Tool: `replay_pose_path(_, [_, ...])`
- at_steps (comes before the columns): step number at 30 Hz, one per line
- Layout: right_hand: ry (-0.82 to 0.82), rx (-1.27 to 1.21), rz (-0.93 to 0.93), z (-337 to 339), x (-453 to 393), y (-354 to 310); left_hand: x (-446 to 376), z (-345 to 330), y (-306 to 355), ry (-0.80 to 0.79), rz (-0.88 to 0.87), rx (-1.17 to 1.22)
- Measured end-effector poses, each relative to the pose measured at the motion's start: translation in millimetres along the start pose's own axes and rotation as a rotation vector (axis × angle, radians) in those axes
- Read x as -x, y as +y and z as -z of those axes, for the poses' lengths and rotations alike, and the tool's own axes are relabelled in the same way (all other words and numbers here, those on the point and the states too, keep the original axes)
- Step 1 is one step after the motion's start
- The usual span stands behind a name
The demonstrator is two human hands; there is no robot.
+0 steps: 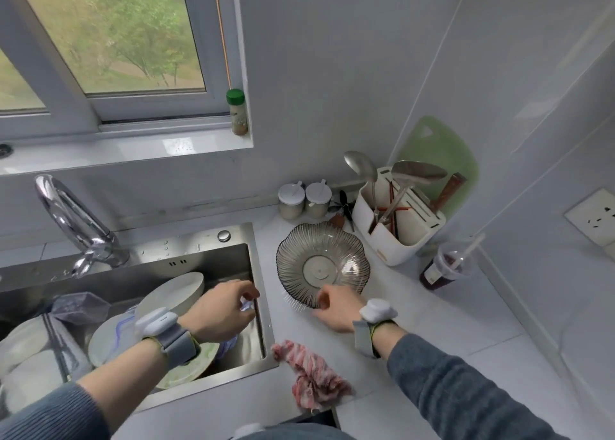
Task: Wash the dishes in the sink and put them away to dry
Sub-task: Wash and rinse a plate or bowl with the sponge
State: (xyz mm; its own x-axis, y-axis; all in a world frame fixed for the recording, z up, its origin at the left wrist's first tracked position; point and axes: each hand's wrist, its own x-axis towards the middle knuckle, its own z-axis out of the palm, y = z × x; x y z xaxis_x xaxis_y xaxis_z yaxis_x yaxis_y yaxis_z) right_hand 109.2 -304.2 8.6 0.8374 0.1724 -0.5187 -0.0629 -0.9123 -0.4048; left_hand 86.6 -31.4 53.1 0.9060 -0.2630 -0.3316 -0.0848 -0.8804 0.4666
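The steel sink (206, 255) holds several white plates (176, 291) stacked and leaning, some with green residue. Over the sink's right side my left hand (221, 310) pinches a pale blue-white cloth (247, 306). A clear ribbed glass bowl (322, 264) stands on the counter right of the sink. At its near rim my right hand (334, 308) grips the edge with curled fingers. Both wrists wear grey bands.
A chrome tap (75, 221) rises behind the sink. A crumpled pink rag (311, 374) lies on the counter's front. Behind the bowl are two lidded jars (304, 200), a white utensil holder (397, 221), a green cutting board (439, 156) and a plastic cup with straw (447, 268).
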Motion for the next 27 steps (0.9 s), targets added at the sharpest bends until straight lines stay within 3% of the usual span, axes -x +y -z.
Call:
replay_pose_path(7, [-0.34, 0.178, -0.112, -81, 20, -2, 49, -34, -54, -0.104, 0.184, 0.078])
replay_pose_path(9, [-0.369, 0.249, -0.142, -89, 24, 1, 56, -46, -65, -0.132, 0.237, 0.086])
replay_pose_path(13, [-0.365, 0.249, -0.083, -105, 15, -25, 79, -48, -103, -0.162, 0.351, 0.13])
replay_pose_path(20, [-0.302, 0.125, 0.06, -106, -9, -131, 111, -36, -175, -0.14, 0.537, 0.192])
replay_pose_path(27, [-0.257, 0.101, 0.113, -141, -29, -218, 140, -14, -259, -0.008, 0.713, 0.395])
